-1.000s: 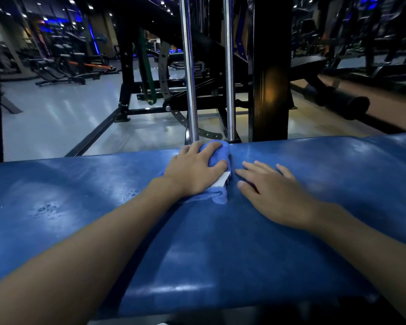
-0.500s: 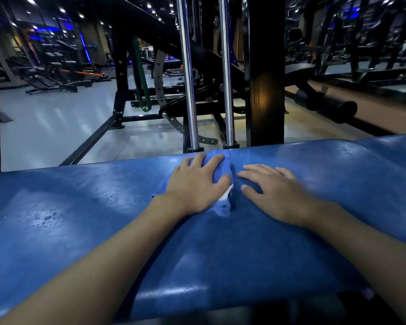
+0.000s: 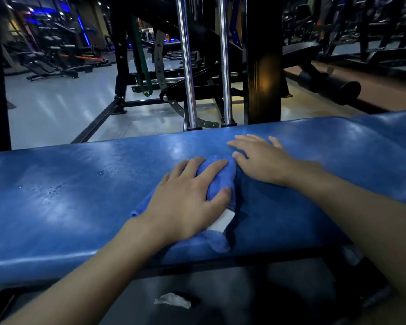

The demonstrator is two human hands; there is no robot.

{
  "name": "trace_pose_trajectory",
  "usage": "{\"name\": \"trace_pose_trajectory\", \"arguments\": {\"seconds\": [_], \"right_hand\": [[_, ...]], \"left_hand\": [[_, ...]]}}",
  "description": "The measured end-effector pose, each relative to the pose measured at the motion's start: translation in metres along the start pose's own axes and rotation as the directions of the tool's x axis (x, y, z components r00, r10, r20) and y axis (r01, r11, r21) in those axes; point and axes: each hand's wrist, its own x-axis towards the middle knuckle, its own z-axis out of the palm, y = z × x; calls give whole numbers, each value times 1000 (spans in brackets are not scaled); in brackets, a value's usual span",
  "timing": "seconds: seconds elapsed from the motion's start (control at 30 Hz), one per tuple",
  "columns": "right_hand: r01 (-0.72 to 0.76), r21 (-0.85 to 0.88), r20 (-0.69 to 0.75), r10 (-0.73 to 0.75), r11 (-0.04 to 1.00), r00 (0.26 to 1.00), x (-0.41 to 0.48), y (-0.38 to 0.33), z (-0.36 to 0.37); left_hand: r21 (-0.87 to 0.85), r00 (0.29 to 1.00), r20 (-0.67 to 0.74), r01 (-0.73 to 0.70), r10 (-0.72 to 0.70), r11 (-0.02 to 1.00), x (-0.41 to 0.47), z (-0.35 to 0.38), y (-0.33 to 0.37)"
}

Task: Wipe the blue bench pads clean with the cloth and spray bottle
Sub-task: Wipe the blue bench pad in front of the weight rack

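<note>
A long blue bench pad [image 3: 80, 202] runs across the view, shiny, with water droplets on its left part. My left hand [image 3: 188, 198] presses a bunched blue cloth [image 3: 218, 181] with a white label onto the pad's middle, near its front edge. My right hand [image 3: 260, 160] lies flat on the pad just right of the cloth, fingers spread, holding nothing. No spray bottle is in view.
Two chrome guide rods [image 3: 188, 66] and a black machine post [image 3: 263, 66] rise just behind the pad. A black roller pad [image 3: 333, 87] sits at the back right. A scrap of white paper [image 3: 174, 301] lies on the dark floor under the bench. Other gym machines stand far left.
My left hand has pulled the cloth back toward the pad's near edge. My right hand stays flat on the pad beside it.
</note>
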Motion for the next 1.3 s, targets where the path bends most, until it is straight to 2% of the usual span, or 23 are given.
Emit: {"name": "trace_pose_trajectory", "arguments": {"seconds": [0.17,0.4,0.5,0.63,0.97,1.17,1.3], "right_hand": [[-21,-15,19,21,1000,1000,4,0,13],[-10,-38,-9,9,999,1000,9,5,19],[-2,-24,-35,1,1000,999,9,6,19],[-14,-31,-15,14,999,1000,9,4,18],[-8,-82,71,14,997,997,5,-2,7],[7,-74,59,-2,997,998,2,-3,8],[58,-168,23,-55,984,998,2,-1,7]], "left_hand": [[-49,998,-36,48,-50,998,58,13,-26],[-84,982,24,188,-187,979,154,17,-54],[-54,978,41,204,-202,977,169,19,-57],[-41,988,1,154,-154,987,150,20,-53],[25,993,-24,117,-116,993,23,4,-6],[58,994,-15,110,-110,992,-28,0,13],[30,992,1,124,-124,992,-22,-2,11]]}}
